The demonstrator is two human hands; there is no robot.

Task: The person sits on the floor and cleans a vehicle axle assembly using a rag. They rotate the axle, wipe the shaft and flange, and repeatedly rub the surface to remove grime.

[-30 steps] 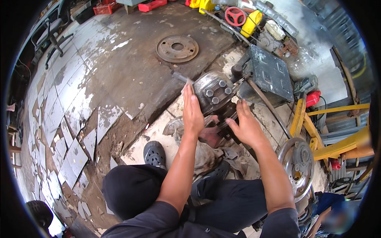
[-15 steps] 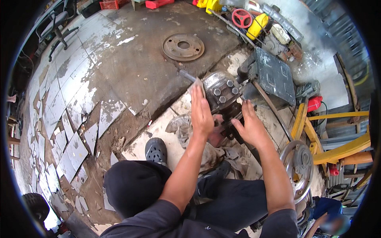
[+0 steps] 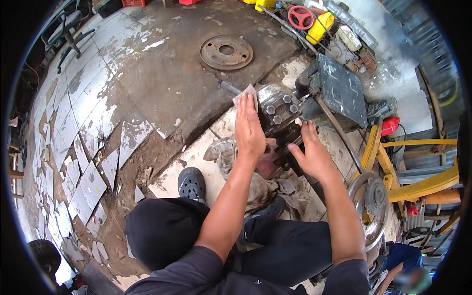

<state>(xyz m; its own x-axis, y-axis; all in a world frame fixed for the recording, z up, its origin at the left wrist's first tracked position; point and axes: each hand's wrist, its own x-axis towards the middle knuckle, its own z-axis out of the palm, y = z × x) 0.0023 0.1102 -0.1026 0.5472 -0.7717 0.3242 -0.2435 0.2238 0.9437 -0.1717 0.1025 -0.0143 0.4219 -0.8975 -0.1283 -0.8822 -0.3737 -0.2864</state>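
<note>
A round metal hub (image 3: 271, 93) with several hex bolts (image 3: 277, 119) is in front of me. My left hand (image 3: 250, 132) lies with straight fingers along its left side. Under those fingertips is a thin beige sheet (image 3: 251, 92), pressed against the metal; I cannot tell whether it is cloth or abrasive paper. My right hand (image 3: 313, 156) has its fingers stretched out against the dark lower right side of the part, thumb apart, holding nothing. A metal rod (image 3: 231, 88) sticks out beyond my left fingertips. Crumpled greyish rags (image 3: 263, 191) lie below, between my feet.
A round rusty plate (image 3: 226, 52) lies on the stained floor ahead. Right of the hub stand a dark box (image 3: 339, 93), a long bar (image 3: 339, 132), a shiny wheel-like disc (image 3: 368, 199) and a yellow frame (image 3: 373, 150). Broken tiles (image 3: 88, 191) cover the left. Another person sits at lower right.
Both hands keep nearly the same places. My left hand and the beige sheet have shifted slightly along the hub's side. The whole view has tilted a little.
</note>
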